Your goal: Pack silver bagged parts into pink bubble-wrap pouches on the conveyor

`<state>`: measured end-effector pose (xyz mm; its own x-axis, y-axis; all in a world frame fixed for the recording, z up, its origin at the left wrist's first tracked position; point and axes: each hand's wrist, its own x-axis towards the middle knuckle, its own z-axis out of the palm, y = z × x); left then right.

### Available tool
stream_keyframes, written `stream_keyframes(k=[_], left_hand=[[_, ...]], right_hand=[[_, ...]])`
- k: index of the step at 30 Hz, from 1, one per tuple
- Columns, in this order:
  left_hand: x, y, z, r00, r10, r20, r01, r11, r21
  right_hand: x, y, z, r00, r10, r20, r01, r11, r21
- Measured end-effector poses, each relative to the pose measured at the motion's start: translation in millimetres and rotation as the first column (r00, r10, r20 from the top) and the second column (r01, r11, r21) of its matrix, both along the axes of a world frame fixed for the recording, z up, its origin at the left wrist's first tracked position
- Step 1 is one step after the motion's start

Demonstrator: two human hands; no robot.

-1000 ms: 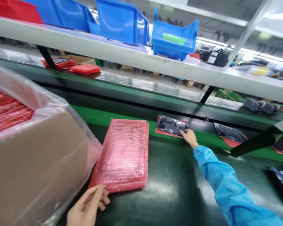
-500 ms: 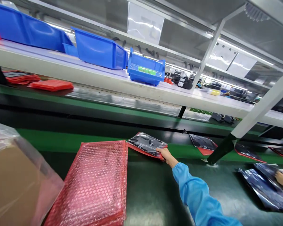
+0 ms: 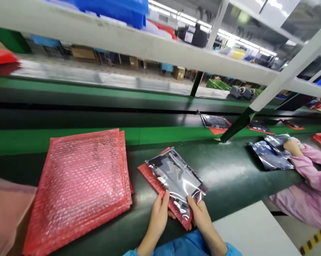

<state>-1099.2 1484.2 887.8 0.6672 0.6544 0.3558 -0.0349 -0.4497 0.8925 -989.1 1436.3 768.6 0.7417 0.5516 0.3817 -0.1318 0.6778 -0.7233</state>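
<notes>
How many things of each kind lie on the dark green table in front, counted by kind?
Stack of pink bubble-wrap bags: 1
Shiny silver foil pouch on a red bubble bag, gripped by left hand and right hand: 1
Silver pouches under the co-worker's hand: at least 2
Total: at least 4

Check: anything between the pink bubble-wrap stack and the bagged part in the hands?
Nothing: head view shows only bare dark-green mat between bubble-wrap stack and bagged part.

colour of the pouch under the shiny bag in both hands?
Red bubble-wrap pouch, clearest in the head view.
</notes>
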Motion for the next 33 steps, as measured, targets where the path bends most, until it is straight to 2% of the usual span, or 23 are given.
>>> stream_keyframes(k=[2,4,6,8,10,13,15,17,19,22,24,26,27,28,29,30,31,33], left_hand=[[-1.0,-10.8,-2.5,1.0,0.028,0.001,-0.028,0.998,0.06],[2.2,-13.5,-4.4,0.999,0.048,-0.012,-0.047,0.995,0.092],[6.4,-8.2,-5.4,0.996,0.084,0.01,-0.084,0.988,0.126],[8.8,1.2,-4.6,0.99,0.121,0.079,-0.133,0.975,0.18],[8.3,10.2,-1.7,0.982,0.129,0.139,-0.158,0.963,0.22],[4.8,18.5,6.0,0.984,0.096,0.151,-0.123,0.975,0.183],[3.3,21.4,13.2,0.979,0.1,0.175,-0.124,0.983,0.133],[4.6,23.2,20.9,0.962,0.138,0.237,-0.165,0.982,0.096],[8.9,22.9,27.3,0.934,0.174,0.311,-0.197,0.979,0.044],[16.3,12.4,29.0,0.911,0.187,0.366,-0.183,0.982,-0.045],[16.6,-2.6,24.0,0.954,0.118,0.274,-0.119,0.993,-0.012],[11.7,-20.5,16.3,0.998,-0.053,-0.021,0.054,0.996,0.078],[8.1,-28.6,12.8,0.964,-0.148,-0.222,0.176,0.978,0.113],[4.5,-35.2,10.0,0.889,-0.217,-0.403,0.297,0.944,0.146],[1.5,-39.7,8.4,0.812,-0.244,-0.53,0.399,0.895,0.199],[-0.6,-41.7,8.0,0.769,-0.23,-0.596,0.474,0.831,0.29],[-1.8,-41.0,8.9,0.775,-0.185,-0.604,0.508,0.751,0.422],[-2.7,-32.9,13.8,0.868,-0.076,-0.491,0.449,0.544,0.709]], right_hand=[[-3.6,-25.9,-0.9,0.996,0.09,0.021,-0.088,0.992,-0.085],[-1.0,-54.6,6.7,0.99,0.136,0.032,-0.129,0.977,-0.171],[7.4,-81.4,14.3,0.995,0.098,0.007,-0.093,0.963,-0.254],[20.9,-102.1,12.9,0.998,0.014,-0.068,-0.035,0.95,-0.311],[38.1,-113.8,-2.2,0.975,-0.08,-0.206,0.017,0.956,-0.293],[64.6,-115.5,-44.6,0.869,-0.195,-0.455,0.153,0.98,-0.129],[78.1,-110.9,-75.4,0.78,-0.262,-0.568,0.29,0.956,-0.041],[86.9,-105.8,-100.7,0.703,-0.32,-0.635,0.407,0.914,-0.01],[92.1,-101.5,-118.1,0.642,-0.344,-0.685,0.471,0.882,-0.001],[96.1,-94.7,-132.4,0.57,-0.313,-0.76,0.499,0.866,0.017],[97.1,-88.1,-137.0,0.531,-0.287,-0.798,0.502,0.865,0.023],[96.9,-80.2,-138.5,0.503,-0.287,-0.815,0.505,0.863,0.008],[96.4,-76.4,-138.1,0.498,-0.293,-0.816,0.506,0.862,-0.001],[95.7,-73.2,-136.8,0.495,-0.303,-0.814,0.509,0.861,-0.011],[94.7,-70.9,-134.8,0.494,-0.313,-0.811,0.512,0.859,-0.019],[93.7,-69.5,-132.2,0.494,-0.322,-0.807,0.514,0.857,-0.027],[92.6,-69.2,-129.1,0.495,-0.329,-0.804,0.516,0.856,-0.032],[90.8,-71.0,-122.8,0.482,-0.335,-0.809,0.523,0.851,-0.041]])
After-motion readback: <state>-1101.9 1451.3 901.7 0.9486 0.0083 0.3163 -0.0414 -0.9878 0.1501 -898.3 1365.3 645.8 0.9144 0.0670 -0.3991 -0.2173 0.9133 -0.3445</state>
